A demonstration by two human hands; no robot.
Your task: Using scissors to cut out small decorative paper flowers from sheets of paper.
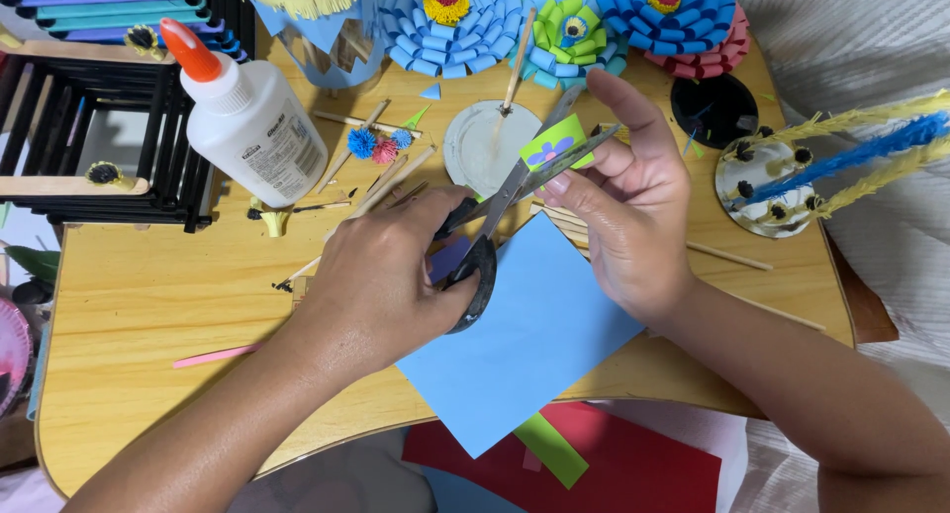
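Note:
My left hand (381, 276) grips the black handles of a pair of scissors (517, 185), blades pointing up and to the right. The blades are closed around the edge of a small green paper piece (554, 142) with a purple shape on it. My right hand (633, 206) pinches that green piece between thumb and fingers. Both hands hover over a blue paper sheet (524, 345) lying on the wooden table (148, 295) and overhanging its front edge.
A white glue bottle (252, 117) with an orange cap lies at the back left beside a black rack (99, 127). Blue paper flowers (445, 23) line the back edge. A white lid (485, 142), wooden sticks, a pink strip (213, 356) and a red sheet (633, 468) lie around.

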